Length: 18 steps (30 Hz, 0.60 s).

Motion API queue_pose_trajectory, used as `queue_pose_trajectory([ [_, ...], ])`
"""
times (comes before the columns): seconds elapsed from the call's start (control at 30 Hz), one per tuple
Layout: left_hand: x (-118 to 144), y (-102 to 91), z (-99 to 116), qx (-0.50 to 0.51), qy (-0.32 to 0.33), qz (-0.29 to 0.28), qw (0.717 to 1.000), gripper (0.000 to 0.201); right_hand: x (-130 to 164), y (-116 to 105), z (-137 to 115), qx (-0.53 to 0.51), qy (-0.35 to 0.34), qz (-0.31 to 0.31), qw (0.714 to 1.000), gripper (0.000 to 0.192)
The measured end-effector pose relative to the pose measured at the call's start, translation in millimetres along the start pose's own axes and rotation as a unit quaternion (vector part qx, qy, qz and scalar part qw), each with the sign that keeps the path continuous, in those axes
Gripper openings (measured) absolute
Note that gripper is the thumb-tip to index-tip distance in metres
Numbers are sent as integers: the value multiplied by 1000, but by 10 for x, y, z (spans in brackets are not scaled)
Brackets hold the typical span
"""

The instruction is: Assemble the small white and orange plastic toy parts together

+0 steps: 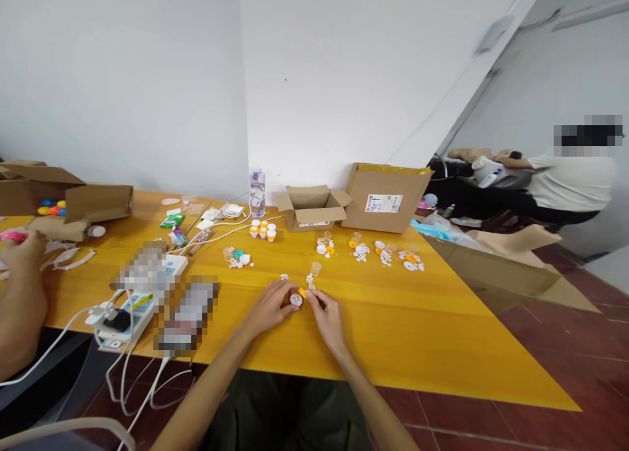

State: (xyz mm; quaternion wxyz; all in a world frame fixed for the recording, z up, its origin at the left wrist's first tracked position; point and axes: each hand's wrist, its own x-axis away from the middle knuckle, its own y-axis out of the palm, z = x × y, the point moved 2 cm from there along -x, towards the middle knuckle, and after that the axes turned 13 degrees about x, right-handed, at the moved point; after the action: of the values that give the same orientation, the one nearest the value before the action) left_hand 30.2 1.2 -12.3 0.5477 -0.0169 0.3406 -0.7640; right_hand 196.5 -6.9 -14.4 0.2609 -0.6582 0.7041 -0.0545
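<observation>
- The left hand (269, 307) and the right hand (328, 314) meet near the middle of a yellow table (442, 333), fingertips pinched together on one small part (297, 299).
- The small part sits between the two hands, just above the tabletop: a round white disc held by the left fingers, with an orange bit at its right edge under the right fingertips. It is too small to make out finer detail.
- Just beyond the hands lie a few loose white pieces and a clear little cup (315, 268).
- Farther off, a row of white and orange part clusters (363, 249) runs to the right.
- At the far edge stand an open cardboard box (311, 208) and a larger carton (386, 196) with a white shipping label, its writing unreadable.
- A water bottle (257, 191) stands left of the boxes.
- To the near left, a white power strip (128, 312) with cables.
- At the far left edge, another person's hand (22, 287).
</observation>
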Motion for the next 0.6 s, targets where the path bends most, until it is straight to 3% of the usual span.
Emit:
queue_pose_trajectory([
  [0.13,-1,-3,0,-4,4,-3,1000,27,-20,7,23,-5,26,8,1000,49],
  [0.6,-4,-3,22,-2,2,-8,1000,26,-21,30,58,-5,33,12,999,48],
])
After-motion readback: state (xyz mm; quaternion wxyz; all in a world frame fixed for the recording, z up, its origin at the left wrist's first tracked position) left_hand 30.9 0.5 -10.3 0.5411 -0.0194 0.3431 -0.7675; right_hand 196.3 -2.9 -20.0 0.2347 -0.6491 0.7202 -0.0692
